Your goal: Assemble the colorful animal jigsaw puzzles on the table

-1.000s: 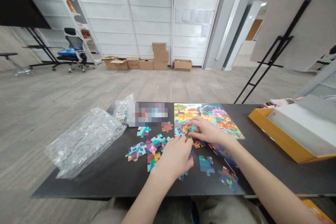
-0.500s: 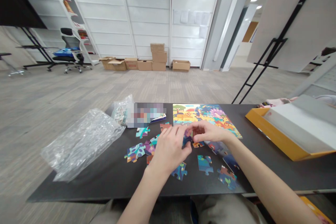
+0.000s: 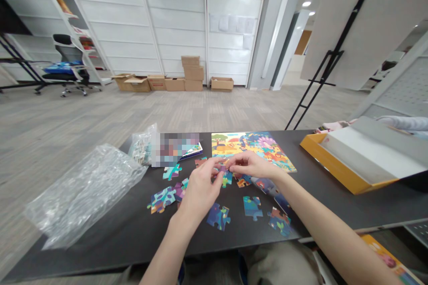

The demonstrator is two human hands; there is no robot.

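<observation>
Over the middle of the black table, my left hand (image 3: 201, 185) and my right hand (image 3: 251, 164) meet fingertip to fingertip. Both are closed on the edges of a purple, teal and green puzzle piece (image 3: 227, 180), partly hidden by my fingers. An orange-and-blue piece (image 3: 243, 181) lies under my right hand. Nearer me are a dark blue piece (image 3: 218, 217), a teal piece (image 3: 253, 207) and a brown-and-blue piece (image 3: 280, 221). Patterned pieces (image 3: 162, 199) lie left of my left wrist. Behind my hands is a colourful animal picture (image 3: 254, 144).
Crumpled clear plastic (image 3: 88, 191) covers the table's left side, beside a bag of pieces (image 3: 142, 148) and a blurred-out item (image 3: 174, 149). An open yellow box (image 3: 334, 167) stands at right. An easel (image 3: 321, 80) is beyond the table.
The whole view has shifted slightly to the right. Between my hands, the held piece has turned so more of its teal and green face shows; my left fingers are more bent.
</observation>
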